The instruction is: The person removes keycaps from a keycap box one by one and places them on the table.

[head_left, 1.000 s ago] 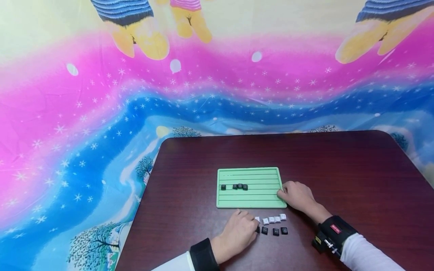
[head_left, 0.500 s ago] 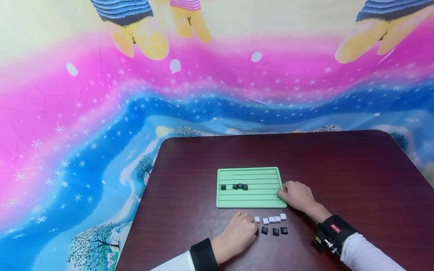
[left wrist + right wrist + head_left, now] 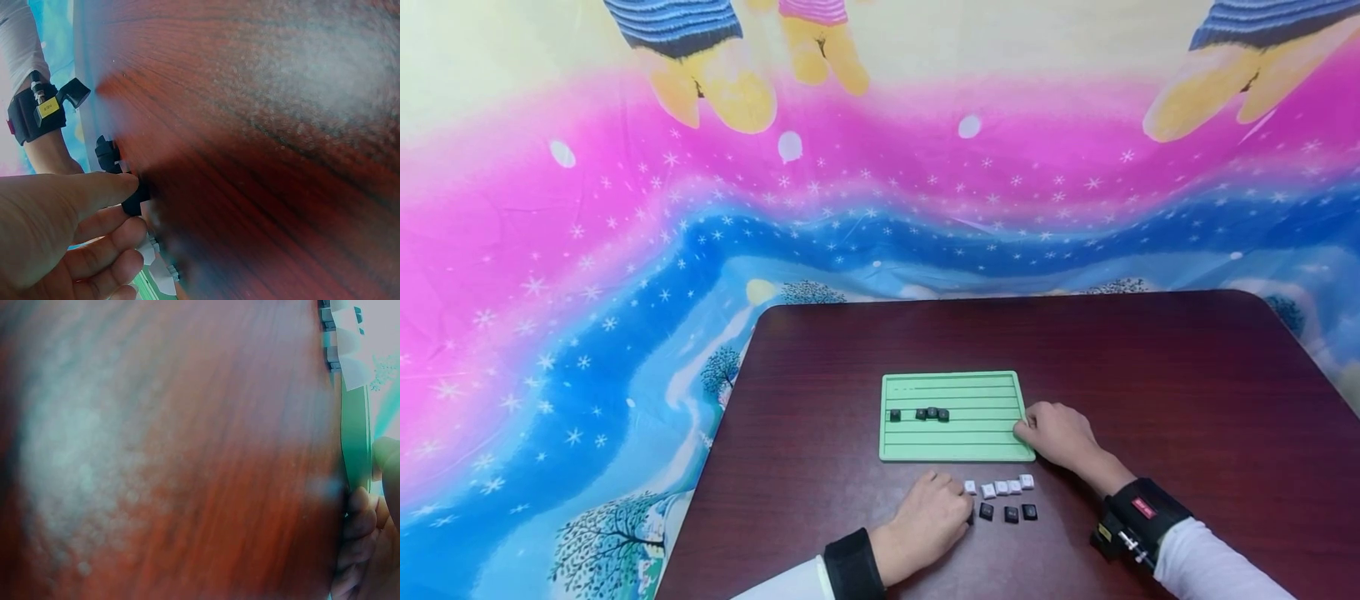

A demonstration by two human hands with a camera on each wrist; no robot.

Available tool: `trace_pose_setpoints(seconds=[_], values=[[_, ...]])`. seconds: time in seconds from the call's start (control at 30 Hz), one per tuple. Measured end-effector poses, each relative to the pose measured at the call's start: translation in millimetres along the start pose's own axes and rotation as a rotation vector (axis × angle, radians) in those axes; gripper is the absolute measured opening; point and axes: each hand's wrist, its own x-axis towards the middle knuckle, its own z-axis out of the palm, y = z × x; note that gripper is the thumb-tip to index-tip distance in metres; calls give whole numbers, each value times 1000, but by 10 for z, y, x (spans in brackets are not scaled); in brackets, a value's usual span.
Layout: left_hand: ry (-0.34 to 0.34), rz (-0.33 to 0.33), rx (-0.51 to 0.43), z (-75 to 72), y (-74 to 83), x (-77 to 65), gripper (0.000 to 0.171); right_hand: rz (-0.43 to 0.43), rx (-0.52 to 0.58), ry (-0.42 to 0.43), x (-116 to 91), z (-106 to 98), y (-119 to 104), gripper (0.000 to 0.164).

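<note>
My left hand point(image 3: 928, 517) pinches a black keycap point(image 3: 134, 202) between thumb and fingers, low at the left end of the black row. In the head view that keycap is mostly hidden behind the fingers. Further right lie several black keycaps point(image 3: 1011, 515), and just behind them a row of white keycaps point(image 3: 1002, 487). A green ridged board point(image 3: 955, 442) lies flat beyond these rows. Several black keycaps point(image 3: 932, 412) sit on one of its ridges, one standing apart to the left. My right hand point(image 3: 1060, 433) grips the board's right edge, thumb on top.
Everything rests on a dark red-brown wooden table point(image 3: 820, 375). A colourful printed cloth point(image 3: 850, 167) hangs behind its far edge. Black straps point(image 3: 1142, 521) with small mounts are worn on the wrists.
My left hand has drawn back very slightly, so the leftmost white keycap shows more fully. The right hand, the board and the other keycaps stay where they were.
</note>
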Motion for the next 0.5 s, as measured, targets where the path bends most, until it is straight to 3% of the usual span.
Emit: trace_pose_setpoints(seconds=[0.5], values=[[-35,-23,-37,-44,-17,23,21,8,-5,5,-5,0,-1,39]])
